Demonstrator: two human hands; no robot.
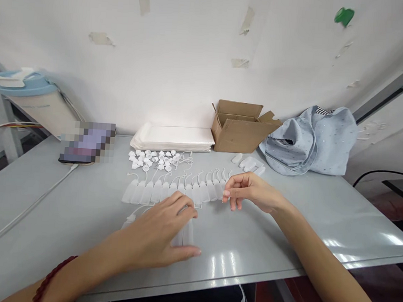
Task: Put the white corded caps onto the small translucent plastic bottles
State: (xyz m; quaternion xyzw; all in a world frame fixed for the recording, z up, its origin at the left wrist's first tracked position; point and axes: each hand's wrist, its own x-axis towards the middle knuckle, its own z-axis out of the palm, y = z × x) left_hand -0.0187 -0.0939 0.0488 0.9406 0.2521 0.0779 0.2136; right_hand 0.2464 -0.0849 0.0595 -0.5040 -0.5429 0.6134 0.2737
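A row of frosted white plastic tags (pixel 156 191) with thin white strings lies side by side across the middle of the table. My left hand (pixel 168 227) hovers over a nearer group of similar tags (pixel 188 233), fingers spread and thumb stretched to the right; it partly covers them. At the row's right end is my right hand (pixel 250 191), its thumb and fingertips curled together in a pinch. Whether anything small sits between those fingertips is hidden. Beyond the row lies a heap of small white cap-like pieces (pixel 152 159). A few loose translucent pieces (pixel 250 163) rest behind my right hand.
Against the wall are a stack of flat white sheets or sleeves (pixel 175 137) and an open cardboard box (pixel 240 133). A light blue cloth bag (pixel 326 141) lies at the right. On the left stand a blue-lidded tumbler (pixel 32 102) and a phone (pixel 87 145) with a cable (pixel 28 208).
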